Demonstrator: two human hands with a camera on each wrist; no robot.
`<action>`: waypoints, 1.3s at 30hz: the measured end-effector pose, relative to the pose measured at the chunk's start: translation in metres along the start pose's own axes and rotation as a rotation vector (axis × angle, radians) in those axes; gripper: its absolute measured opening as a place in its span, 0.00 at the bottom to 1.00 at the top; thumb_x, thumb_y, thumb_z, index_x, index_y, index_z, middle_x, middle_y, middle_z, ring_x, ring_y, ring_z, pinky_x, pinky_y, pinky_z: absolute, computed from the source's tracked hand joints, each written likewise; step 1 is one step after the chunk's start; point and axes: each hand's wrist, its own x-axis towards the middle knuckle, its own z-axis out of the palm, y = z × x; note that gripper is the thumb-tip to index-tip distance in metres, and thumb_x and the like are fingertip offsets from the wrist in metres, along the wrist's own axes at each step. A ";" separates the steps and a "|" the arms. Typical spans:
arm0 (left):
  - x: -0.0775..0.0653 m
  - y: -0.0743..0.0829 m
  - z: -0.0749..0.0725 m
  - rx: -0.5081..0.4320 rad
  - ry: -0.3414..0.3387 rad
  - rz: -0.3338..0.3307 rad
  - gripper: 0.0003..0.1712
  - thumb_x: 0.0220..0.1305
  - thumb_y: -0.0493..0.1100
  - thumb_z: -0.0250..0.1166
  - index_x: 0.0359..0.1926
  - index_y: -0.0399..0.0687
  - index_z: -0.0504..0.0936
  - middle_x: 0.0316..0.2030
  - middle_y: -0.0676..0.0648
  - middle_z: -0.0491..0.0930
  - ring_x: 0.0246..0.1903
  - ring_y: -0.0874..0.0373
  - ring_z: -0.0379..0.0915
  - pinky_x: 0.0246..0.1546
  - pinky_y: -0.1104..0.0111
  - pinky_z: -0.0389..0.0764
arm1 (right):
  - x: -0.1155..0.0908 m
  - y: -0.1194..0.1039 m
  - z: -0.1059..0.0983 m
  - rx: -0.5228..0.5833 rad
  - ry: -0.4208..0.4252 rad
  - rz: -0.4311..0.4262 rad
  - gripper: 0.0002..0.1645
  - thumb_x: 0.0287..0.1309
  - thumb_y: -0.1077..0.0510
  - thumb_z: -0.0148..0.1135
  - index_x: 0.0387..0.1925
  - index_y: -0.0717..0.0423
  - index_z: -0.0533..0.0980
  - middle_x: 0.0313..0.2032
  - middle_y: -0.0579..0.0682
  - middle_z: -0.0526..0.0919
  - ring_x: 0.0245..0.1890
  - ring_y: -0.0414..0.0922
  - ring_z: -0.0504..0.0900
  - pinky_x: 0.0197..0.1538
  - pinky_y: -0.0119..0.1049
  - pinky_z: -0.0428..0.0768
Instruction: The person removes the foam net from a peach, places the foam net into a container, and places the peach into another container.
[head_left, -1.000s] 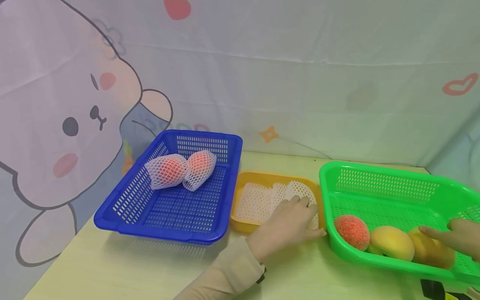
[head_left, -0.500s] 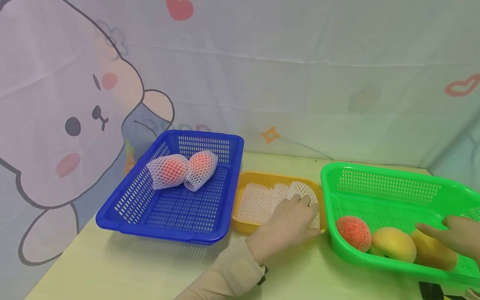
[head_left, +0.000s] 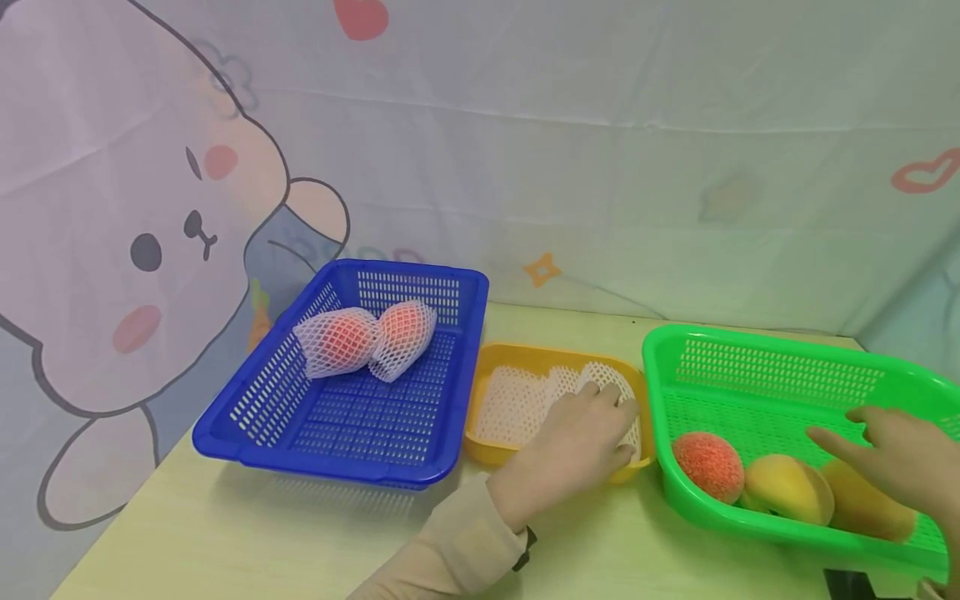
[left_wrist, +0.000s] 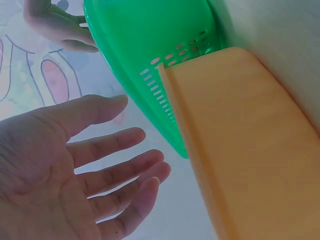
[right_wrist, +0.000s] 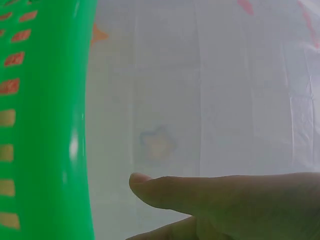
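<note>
Hanging over netting (head_left: 513, 404) (white, open-meshed) and smooth rounded fruit (head_left: 870, 510) are hands (head_left: 581, 433).

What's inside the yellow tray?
White mesh nets lie in the yellow tray. The left hand, over the end nearer the green basket, hides part of them; whatever lies beneath the nets can't be seen.

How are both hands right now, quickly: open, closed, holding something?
Left hand: open, holding nothing visible, over the yellow rectangular plastic tray.
Right hand: open, holding nothing visible, over the green rectangular plastic basket.
</note>
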 end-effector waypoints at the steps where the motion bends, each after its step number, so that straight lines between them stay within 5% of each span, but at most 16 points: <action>1: 0.000 0.000 -0.001 0.001 0.002 -0.002 0.18 0.62 0.54 0.64 0.51 0.57 0.79 0.42 0.54 0.79 0.38 0.61 0.73 0.30 0.75 0.73 | 0.000 -0.002 -0.001 0.002 0.006 -0.001 0.48 0.68 0.36 0.45 0.49 0.87 0.65 0.41 0.81 0.75 0.41 0.73 0.75 0.37 0.60 0.74; 16: -0.007 -0.007 -0.016 0.012 0.053 -0.008 0.20 0.63 0.56 0.62 0.52 0.54 0.79 0.43 0.53 0.79 0.39 0.60 0.74 0.33 0.74 0.76 | -0.002 -0.032 -0.002 0.019 0.015 -0.003 0.49 0.66 0.31 0.41 0.62 0.75 0.62 0.61 0.78 0.63 0.56 0.75 0.64 0.46 0.70 0.67; 39: -0.015 -0.012 -0.031 -0.050 0.077 -0.053 0.21 0.65 0.57 0.59 0.54 0.53 0.78 0.40 0.54 0.80 0.34 0.61 0.73 0.29 0.76 0.73 | 0.000 -0.076 0.010 0.025 0.044 -0.030 0.46 0.63 0.28 0.42 0.62 0.62 0.66 0.60 0.69 0.68 0.52 0.71 0.73 0.35 0.61 0.74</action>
